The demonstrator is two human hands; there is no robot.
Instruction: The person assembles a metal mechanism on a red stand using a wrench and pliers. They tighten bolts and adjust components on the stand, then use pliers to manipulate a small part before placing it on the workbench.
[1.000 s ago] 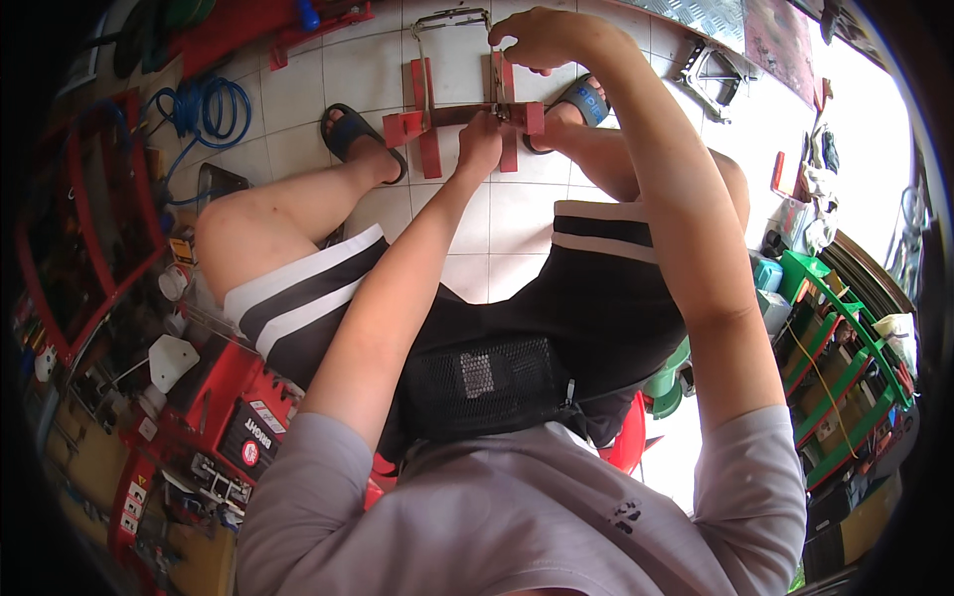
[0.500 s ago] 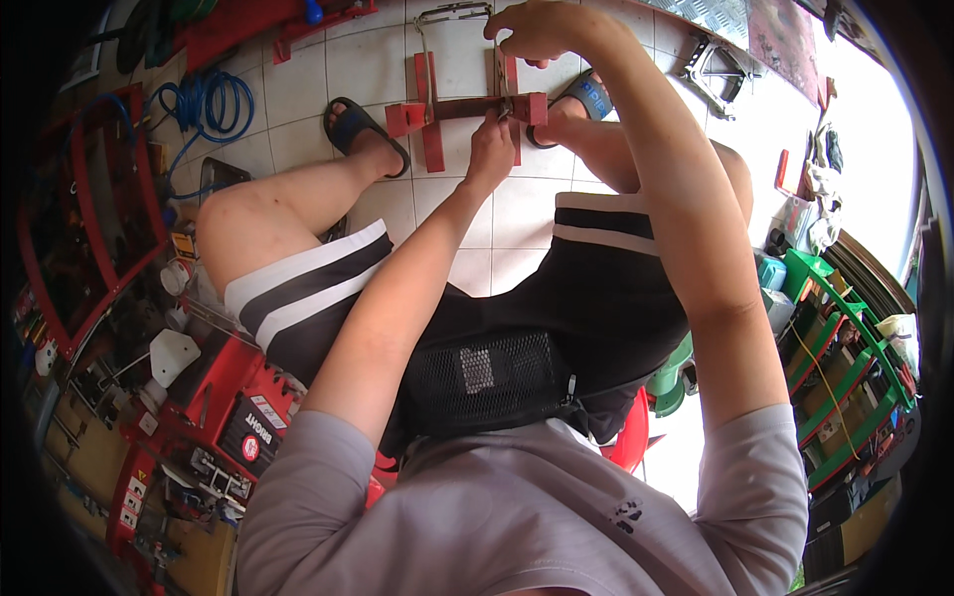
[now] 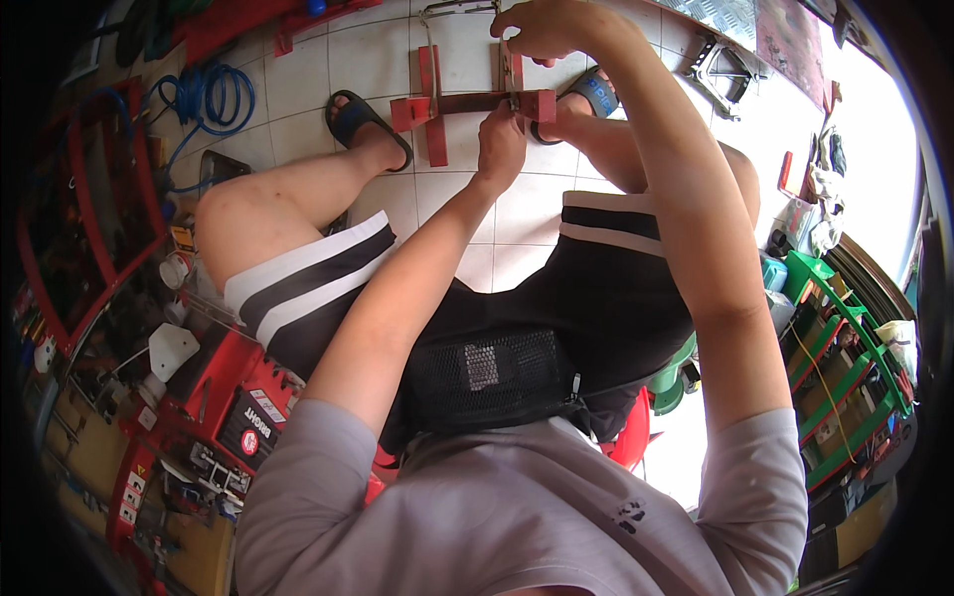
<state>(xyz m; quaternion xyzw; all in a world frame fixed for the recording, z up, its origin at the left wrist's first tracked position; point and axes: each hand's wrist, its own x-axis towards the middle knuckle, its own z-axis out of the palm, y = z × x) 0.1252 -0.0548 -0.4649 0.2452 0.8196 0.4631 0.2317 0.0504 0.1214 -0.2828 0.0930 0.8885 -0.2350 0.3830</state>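
Note:
A red metal stand (image 3: 472, 102), with a crossbar and two long feet, rests on the tiles between my sandalled feet. Over it stands a thin bent metal frame (image 3: 427, 55), its far end near the picture's top edge. My left hand (image 3: 503, 151) is closed at the right end of the crossbar. Its fingertips pinch at the near end of the frame's right side; the exact part they grip is hidden. My right hand (image 3: 547, 32) reaches across to the frame's far right corner, with curled fingers hooked at the metal.
Coiled blue hose (image 3: 204, 99) lies at the far left. A dark metal bracket (image 3: 717, 76) sits on the floor at the far right. Red machinery (image 3: 234, 407) stands by my left leg, and a green rack (image 3: 845, 382) with tools stands at the right.
My left hand has turned slightly at the stand's right end, its back now more in view. My right hand stays at the frame's far corner. The whole view has shifted a little.

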